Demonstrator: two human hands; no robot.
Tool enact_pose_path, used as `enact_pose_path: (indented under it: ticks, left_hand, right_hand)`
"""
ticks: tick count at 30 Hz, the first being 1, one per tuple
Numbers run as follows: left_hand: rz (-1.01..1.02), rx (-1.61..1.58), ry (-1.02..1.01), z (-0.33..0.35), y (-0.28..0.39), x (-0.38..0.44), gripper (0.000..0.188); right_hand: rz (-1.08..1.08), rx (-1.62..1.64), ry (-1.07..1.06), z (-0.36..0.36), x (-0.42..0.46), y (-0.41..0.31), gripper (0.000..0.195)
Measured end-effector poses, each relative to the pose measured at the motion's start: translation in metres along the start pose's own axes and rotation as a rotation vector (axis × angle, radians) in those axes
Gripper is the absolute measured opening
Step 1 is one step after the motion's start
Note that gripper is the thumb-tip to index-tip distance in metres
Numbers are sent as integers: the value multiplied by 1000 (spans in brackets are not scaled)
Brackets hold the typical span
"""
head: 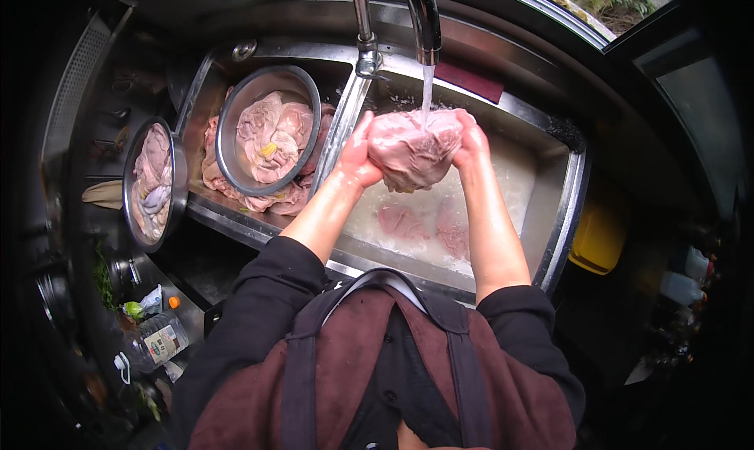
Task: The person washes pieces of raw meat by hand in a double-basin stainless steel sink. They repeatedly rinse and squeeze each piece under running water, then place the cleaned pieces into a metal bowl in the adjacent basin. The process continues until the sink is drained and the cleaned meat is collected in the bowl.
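Observation:
Between my two hands I hold a large piece of pale pink raw offal (415, 149) up over the right sink basin. My left hand (358, 154) grips its left side, and my right hand (471, 139) its right side. Water from the curved faucet (423, 26) pours onto the top of the piece. Below, the right basin (545, 208) holds cloudy water with pink pieces (400, 221) lying in it. How far my fingers reach around the back of the offal is hidden.
In the left basin (197, 105), a metal bowl (221, 155) of offal rests on more raw pieces (215, 176). Another filled metal bowl (178, 185) stands left of the sink. A clear plastic jug (162, 341) lies at lower left; a yellow bin (598, 238) is at right.

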State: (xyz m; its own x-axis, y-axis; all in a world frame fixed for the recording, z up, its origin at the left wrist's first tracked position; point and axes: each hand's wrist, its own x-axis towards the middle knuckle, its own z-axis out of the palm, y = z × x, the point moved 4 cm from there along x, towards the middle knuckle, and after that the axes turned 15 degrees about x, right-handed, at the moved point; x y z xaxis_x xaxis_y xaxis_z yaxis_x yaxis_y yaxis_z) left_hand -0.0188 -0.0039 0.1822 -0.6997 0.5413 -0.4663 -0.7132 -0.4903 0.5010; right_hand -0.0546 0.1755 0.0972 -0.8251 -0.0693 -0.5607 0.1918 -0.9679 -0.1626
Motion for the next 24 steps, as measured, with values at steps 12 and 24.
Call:
enact_pose_path:
  ticks: [12,24]
  left_hand:
    - [133,331,-354,-19,-44,47,50]
    - [-47,158,17,-2,-43,30,16]
  right_hand:
    - [-542,-785,-215,56,-135,114,23]
    - [-561,-817,-37,15,-43,14,39]
